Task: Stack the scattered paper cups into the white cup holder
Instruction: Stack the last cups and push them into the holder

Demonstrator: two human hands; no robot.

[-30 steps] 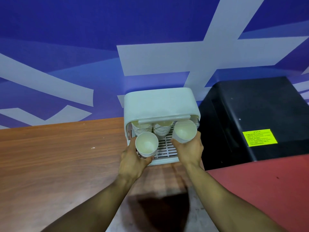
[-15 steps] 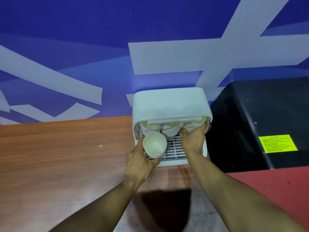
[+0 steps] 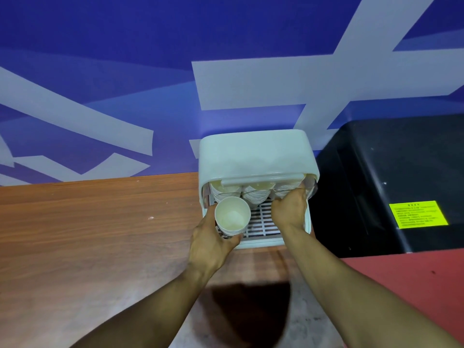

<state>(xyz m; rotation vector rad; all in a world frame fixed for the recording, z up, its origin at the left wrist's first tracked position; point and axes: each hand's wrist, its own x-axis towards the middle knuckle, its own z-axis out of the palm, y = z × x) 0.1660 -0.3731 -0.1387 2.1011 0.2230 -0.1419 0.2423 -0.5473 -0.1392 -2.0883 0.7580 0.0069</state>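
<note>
— Where is the left hand (image 3: 211,244)?
— At the open front of the boxy white plastic cup holder (image 3: 256,156). The holder stands on the brown wooden table (image 3: 88,234) against the blue wall with pale stripes (image 3: 125,71). The hand's fingers and thumb are curled round one white paper cup (image 3: 232,217), gripping it from below, with the mouth tilted up toward the camera.
— Is that cup inside the holder?
— It is at the front left, over the slatted white floor (image 3: 263,222), just in front of the left stack. I cannot tell whether it touches that stack.
— What is in the holder?
— Three stacks of nested paper cups (image 3: 256,194), side by side at the back under the lid's front edge.
— And the right hand (image 3: 290,209)?
— It reaches into the right side, back of the hand up, fingertips against the right stack. The fingers are mostly hidden behind the hand, so I cannot tell whether they grip the cups or merely touch them.
— Anything beside the holder?
— A large black box (image 3: 389,184) sits just to its right. It bears a rectangular yellow label (image 3: 418,214) with print too small to read. A red surface (image 3: 414,285) lies in front of that box.
</note>
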